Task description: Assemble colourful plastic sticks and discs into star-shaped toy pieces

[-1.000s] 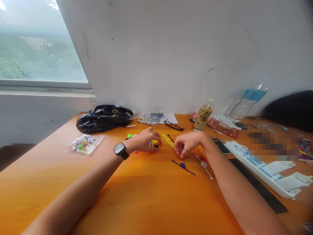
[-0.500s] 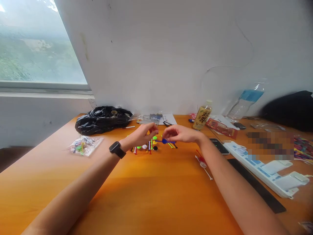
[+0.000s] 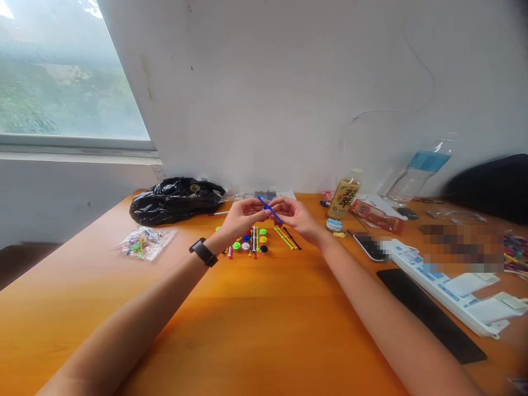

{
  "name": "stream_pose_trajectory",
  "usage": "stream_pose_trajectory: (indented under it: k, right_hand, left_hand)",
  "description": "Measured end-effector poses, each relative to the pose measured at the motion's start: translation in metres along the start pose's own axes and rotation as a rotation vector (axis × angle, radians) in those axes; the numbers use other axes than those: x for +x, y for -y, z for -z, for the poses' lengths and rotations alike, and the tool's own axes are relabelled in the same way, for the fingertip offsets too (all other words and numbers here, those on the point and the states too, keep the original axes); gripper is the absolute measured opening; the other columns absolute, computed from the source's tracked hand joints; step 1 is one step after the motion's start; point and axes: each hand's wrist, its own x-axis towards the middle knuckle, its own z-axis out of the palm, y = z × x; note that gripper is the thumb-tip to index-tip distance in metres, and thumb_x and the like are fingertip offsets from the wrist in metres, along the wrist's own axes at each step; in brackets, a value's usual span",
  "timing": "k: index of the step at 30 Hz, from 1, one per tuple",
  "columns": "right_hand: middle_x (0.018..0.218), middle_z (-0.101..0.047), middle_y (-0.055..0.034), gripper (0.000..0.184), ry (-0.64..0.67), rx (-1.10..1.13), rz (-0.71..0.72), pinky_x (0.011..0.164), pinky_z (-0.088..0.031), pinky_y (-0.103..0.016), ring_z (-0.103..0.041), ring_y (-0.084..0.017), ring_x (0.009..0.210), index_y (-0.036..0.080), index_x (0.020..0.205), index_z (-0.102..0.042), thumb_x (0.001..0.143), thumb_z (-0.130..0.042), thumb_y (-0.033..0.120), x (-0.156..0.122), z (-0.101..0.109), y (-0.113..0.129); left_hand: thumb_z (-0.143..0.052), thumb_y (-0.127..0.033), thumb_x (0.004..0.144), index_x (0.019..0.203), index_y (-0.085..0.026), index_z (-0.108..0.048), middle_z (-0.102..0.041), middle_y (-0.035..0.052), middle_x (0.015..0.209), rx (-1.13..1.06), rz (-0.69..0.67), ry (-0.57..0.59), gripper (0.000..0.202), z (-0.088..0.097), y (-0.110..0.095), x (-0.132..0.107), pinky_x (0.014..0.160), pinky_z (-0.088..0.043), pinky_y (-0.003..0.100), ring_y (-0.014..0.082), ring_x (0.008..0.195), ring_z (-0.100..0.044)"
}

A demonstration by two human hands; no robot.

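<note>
My left hand [image 3: 243, 217] and my right hand [image 3: 295, 217] meet above the middle of the table. Pinched between their fingertips is a thin blue plastic stick [image 3: 274, 214], slanting down to the right; part of it is hidden by the fingers. Below and behind the hands lie small round plastic discs [image 3: 263, 240] in green, yellow, white, blue and black. Among them stand out coloured arrow-ended sticks [image 3: 258, 240], lined up side by side. Further right are a few green, yellow and black sticks [image 3: 285, 238]. My left wrist wears a black watch [image 3: 203, 252].
A black plastic bag [image 3: 175, 201] and a clear bag of coloured parts [image 3: 145, 243] lie left. To the right are a yellow-labelled bottle [image 3: 344, 195], a round tin [image 3: 334, 224], a phone [image 3: 369, 247], a white power strip [image 3: 441, 286], a black mat [image 3: 431, 313] and a large water bottle [image 3: 424, 165].
My hands were apart, the blue piece in my right hand; now they have come together and both grip it, raised slightly. A white and red piece by my right forearm is now out of sight.
</note>
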Motion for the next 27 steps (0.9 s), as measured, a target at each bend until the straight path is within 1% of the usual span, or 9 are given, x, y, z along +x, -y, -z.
stream_pose_trajectory:
  k: [5,8,11,13,16,20,23,25,27]
  right_hand:
    - [0.088,-0.071,-0.0033,0.034,-0.040,-0.199,0.025,0.070,-0.052,-0.029,-0.061,-0.014,0.071,0.020,0.104,-0.073,0.088,-0.073,0.051,-0.001,0.004,0.006]
    - [0.084,-0.071,-0.0032,0.030,0.006,-0.220,-0.021,0.068,-0.052,-0.029,-0.064,-0.016,0.073,0.020,0.103,-0.070,0.086,-0.075,0.044,-0.001,0.002,0.004]
    - [0.077,-0.069,-0.0013,0.025,0.034,-0.172,-0.062,0.065,-0.050,-0.028,-0.063,-0.015,0.068,0.020,0.101,-0.066,0.083,-0.074,0.035,-0.002,0.002,0.002]
    - [0.072,-0.066,0.0008,0.021,0.053,-0.147,-0.083,0.064,-0.049,-0.027,-0.061,-0.014,0.064,0.020,0.099,-0.063,0.081,-0.072,0.030,-0.003,0.003,0.003]
    - [0.063,-0.058,0.0055,0.017,0.080,-0.140,-0.124,0.056,-0.040,-0.024,-0.054,-0.012,0.056,0.022,0.091,-0.057,0.078,-0.068,0.026,-0.005,0.003,0.006]
    - [0.064,-0.050,0.0082,0.018,0.172,-0.123,-0.148,0.050,-0.028,-0.023,-0.042,-0.009,0.052,0.023,0.087,-0.050,0.076,-0.064,0.024,-0.005,0.004,0.008]
    - [0.064,-0.047,0.0083,0.018,0.141,-0.189,-0.136,0.052,-0.027,-0.023,-0.039,-0.009,0.054,0.023,0.087,-0.049,0.077,-0.064,0.027,-0.004,0.016,0.007]
    - [0.064,-0.050,0.0075,0.018,0.132,-0.299,-0.204,0.053,-0.030,-0.023,-0.042,-0.010,0.054,0.022,0.093,-0.054,0.078,-0.063,0.028,-0.005,0.028,0.003]
    - [0.066,-0.056,0.0050,0.024,0.135,-0.462,-0.300,0.054,-0.035,-0.024,-0.048,-0.011,0.056,0.019,0.102,-0.060,0.080,-0.065,0.028,-0.005,0.040,-0.002]
  left_hand:
    - [-0.088,-0.044,0.078,0.097,-0.014,-0.076,-0.079,0.0089,0.091,0.176,-0.101,-0.032,0.038,-0.001,0.011,0.001,0.078,-0.063,0.032,0.0205,0.084,-0.075]
    - [-0.084,-0.045,0.083,0.097,-0.015,-0.076,-0.077,0.0064,0.084,0.347,-0.195,-0.021,0.034,-0.003,0.015,-0.001,0.075,-0.062,0.031,0.0186,0.078,-0.073]
    - [-0.078,-0.043,0.089,0.101,-0.017,-0.076,-0.075,0.0061,0.089,0.522,-0.308,-0.012,0.029,-0.004,0.015,-0.004,0.075,-0.061,0.030,0.0166,0.078,-0.071]
    - [-0.075,-0.039,0.092,0.104,-0.018,-0.073,-0.074,0.0067,0.097,0.543,-0.355,0.027,0.025,-0.005,0.013,-0.005,0.079,-0.062,0.030,0.0162,0.083,-0.071]
    - [-0.070,-0.032,0.094,0.103,-0.018,-0.068,-0.074,0.0068,0.100,0.501,-0.372,0.113,0.016,-0.009,0.010,-0.008,0.081,-0.061,0.029,0.0161,0.087,-0.072]
    - [-0.067,-0.027,0.095,0.096,-0.017,-0.064,-0.075,0.0059,0.094,0.502,-0.387,0.134,0.010,-0.016,0.010,-0.012,0.076,-0.058,0.027,0.0149,0.081,-0.070]
    - [-0.064,-0.026,0.097,0.105,-0.018,-0.067,-0.075,0.0052,0.095,0.529,-0.387,0.110,0.012,-0.020,0.012,-0.012,0.076,-0.056,0.026,0.0147,0.081,-0.069]
    - [-0.065,-0.027,0.096,0.106,-0.020,-0.071,-0.076,0.0047,0.095,0.607,-0.382,0.090,0.013,-0.022,0.015,-0.011,0.079,-0.054,0.028,0.0163,0.083,-0.069]
    - [-0.070,-0.026,0.092,0.099,-0.020,-0.074,-0.076,0.0041,0.092,0.701,-0.342,0.078,0.010,-0.024,0.020,-0.010,0.081,-0.053,0.030,0.0185,0.084,-0.069]
